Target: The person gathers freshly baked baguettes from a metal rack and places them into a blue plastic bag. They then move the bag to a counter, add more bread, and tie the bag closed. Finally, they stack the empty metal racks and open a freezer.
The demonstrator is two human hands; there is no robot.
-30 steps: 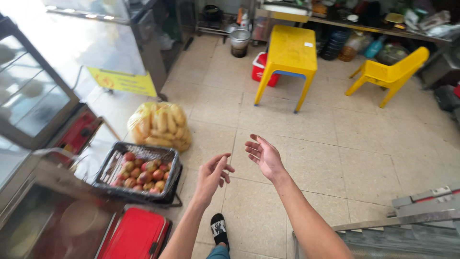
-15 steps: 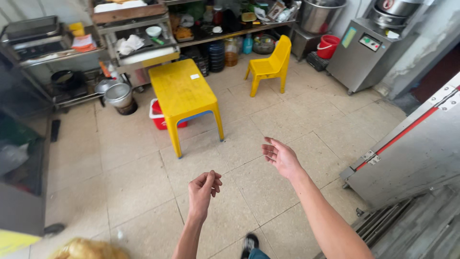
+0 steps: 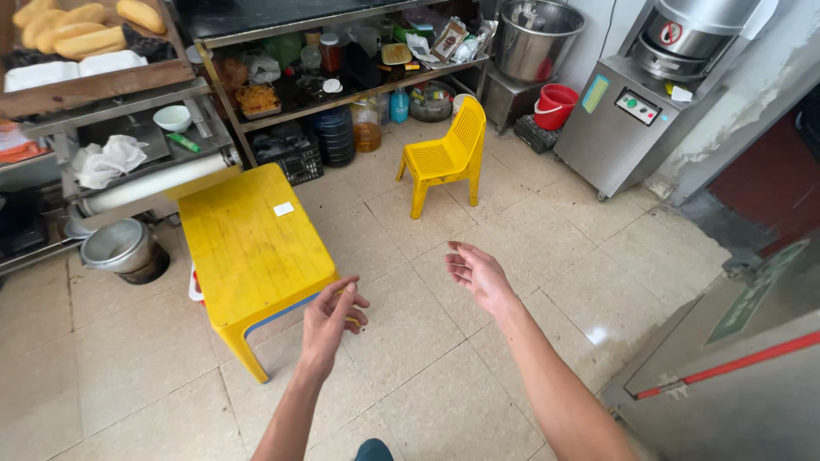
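Both hands hang empty in mid-air above the tiled floor (image 3: 410,341); the left hand (image 3: 331,318) has its fingers (image 3: 352,300) loosely curled inward, gripping nothing, while the right hand (image 3: 477,275) is open, palm turned left, fingers spread and relaxed. The nearest thing to the left hand is the yellow table (image 3: 248,243); in this view the curled fingers overlap its near right corner, though whether they touch it cannot be told; the table stands left of and beyond the hand, its top bare but for 1 small white sticker (image 3: 284,208). The right hand sits well apart from the table, to its right, with only floor beneath it.

Farther off, a yellow chair (image 3: 446,155) stands on the floor beyond the right hand, its back toward the right. Behind it runs a shelf unit (image 3: 342,90) crowded with bottles, jars and packets; a metal bucket (image 3: 118,248) sits on the floor at the far left of the table. At the top left a wooden tray (image 3: 102,81) holds bread rolls (image 3: 81,30); a white cloth (image 3: 107,160) lies on the rack below it. At the far right stand a large steel pot (image 3: 534,38), a red pail (image 3: 555,104) and a grey metal machine (image 3: 632,111); a steel counter (image 3: 735,384) fills the near right corner.
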